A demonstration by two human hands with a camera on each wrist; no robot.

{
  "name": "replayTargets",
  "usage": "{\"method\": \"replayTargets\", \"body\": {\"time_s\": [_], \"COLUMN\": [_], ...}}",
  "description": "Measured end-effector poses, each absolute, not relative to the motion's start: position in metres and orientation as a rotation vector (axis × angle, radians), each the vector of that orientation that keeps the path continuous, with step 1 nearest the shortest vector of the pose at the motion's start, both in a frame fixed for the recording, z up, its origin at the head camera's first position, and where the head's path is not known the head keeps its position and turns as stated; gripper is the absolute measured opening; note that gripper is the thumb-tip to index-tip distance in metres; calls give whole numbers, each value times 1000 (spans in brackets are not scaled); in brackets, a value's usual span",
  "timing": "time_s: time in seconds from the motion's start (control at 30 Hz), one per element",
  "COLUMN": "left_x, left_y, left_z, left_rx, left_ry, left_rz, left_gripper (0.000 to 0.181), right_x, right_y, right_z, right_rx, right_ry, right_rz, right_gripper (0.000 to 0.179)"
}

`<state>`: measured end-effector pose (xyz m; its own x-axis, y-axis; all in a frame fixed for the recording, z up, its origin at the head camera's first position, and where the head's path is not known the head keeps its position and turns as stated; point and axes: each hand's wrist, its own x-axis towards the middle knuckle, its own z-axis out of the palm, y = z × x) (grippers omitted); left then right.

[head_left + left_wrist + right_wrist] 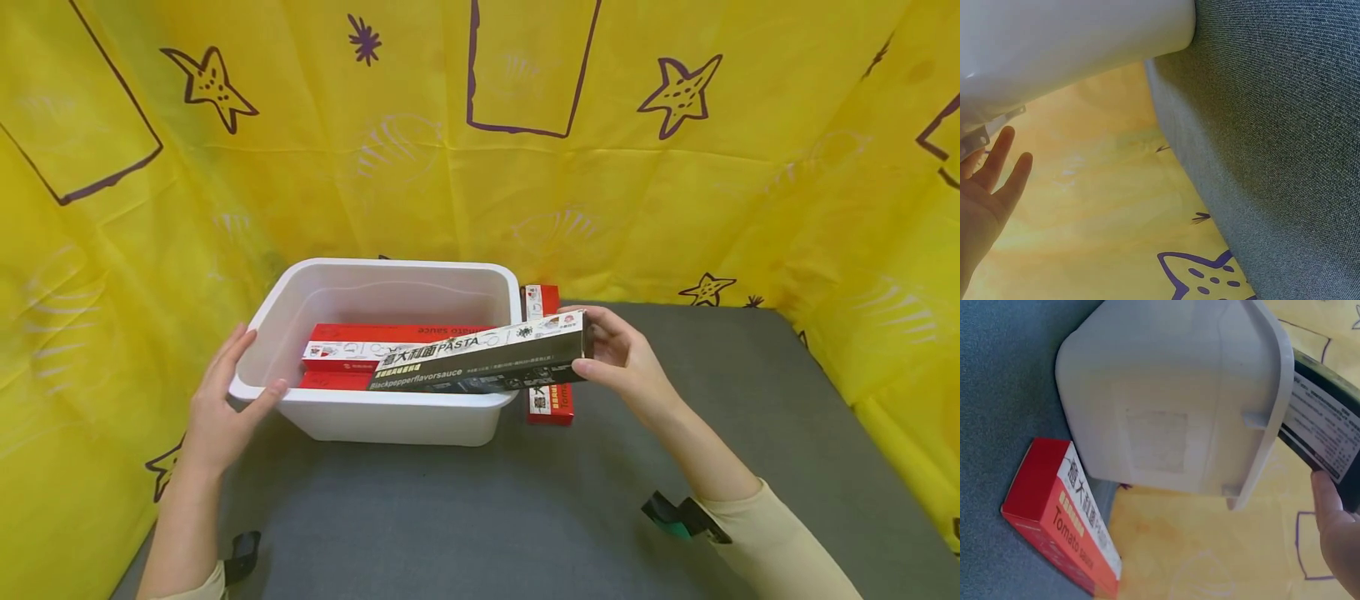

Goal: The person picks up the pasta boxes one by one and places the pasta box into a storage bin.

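My right hand (626, 354) grips the right end of a long black-and-white pasta box (480, 358), labelled black pepper flavor sauce. The box slants over the right rim of a white plastic bin (397, 421), with its left end lower inside. Two red pasta boxes (360, 332) lie in the bin, partly hidden by the black one. At the bin's near-left corner, my left hand (217, 408) touches the rim with thumb and fingers spread apart. Its fingers look straight beside the bin's outer wall in the left wrist view.
A red tomato sauce pasta box (1066, 519) lies on the grey table (450, 517), just right of the bin and partly under the raised black box. Yellow patterned cloth (600, 192) hangs behind and along both sides of the table.
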<state>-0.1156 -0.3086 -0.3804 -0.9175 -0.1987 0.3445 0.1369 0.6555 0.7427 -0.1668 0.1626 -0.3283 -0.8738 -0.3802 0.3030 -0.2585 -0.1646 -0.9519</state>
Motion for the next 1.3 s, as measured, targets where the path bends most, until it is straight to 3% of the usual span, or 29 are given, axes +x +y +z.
{"method": "replayTargets", "body": {"time_s": [0.77, 1.03, 1.3], "left_x": [-117, -117, -117], "left_y": [-310, -309, -310], "left_z": [-382, -383, -382], "left_rx": [28, 42, 24], "left_ry": [-2459, -2459, -2442], "left_rz": [-1157, -1169, -1180], "left_gripper": [73, 74, 72], "right_x": [-171, -168, -165], "right_y": [141, 137, 137], "right_z": [-343, -350, -351], "right_rx": [-761, -874, -817], "right_ry": [2310, 2337, 2345], "right_rz": [-1997, -1933, -1935], "right_gripper": [64, 50, 43]}}
